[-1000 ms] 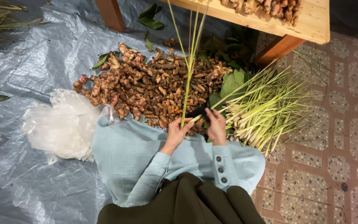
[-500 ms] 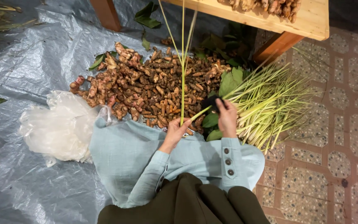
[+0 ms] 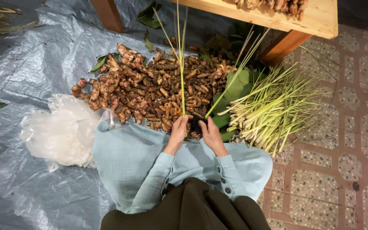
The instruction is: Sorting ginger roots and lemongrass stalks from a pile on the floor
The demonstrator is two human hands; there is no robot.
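Note:
My left hand (image 3: 179,133) is closed around the base of a thin green lemongrass stalk (image 3: 181,72) that stands upright over a heap of brown turmeric-like roots (image 3: 150,87). Close beside it, my right hand (image 3: 213,135) grips a small dark tool (image 3: 196,124); what kind it is I cannot tell. A second stalk (image 3: 235,72) slants up to the right from that hand. A pile of cut lemongrass stalks (image 3: 273,108) lies just right of my right hand, on large green leaves (image 3: 235,85).
A grey plastic sheet (image 3: 35,64) covers the floor on the left, with a crumpled clear bag (image 3: 62,130) on it. A wooden table (image 3: 320,19) with more roots stands at the top. Patterned tiles (image 3: 333,170) lie to the right. A light blue cloth (image 3: 128,157) covers my lap.
My right hand has come back from the lemongrass pile to beside my left hand, bringing a slanted stalk. The upright stalk has stayed in my left hand, almost still.

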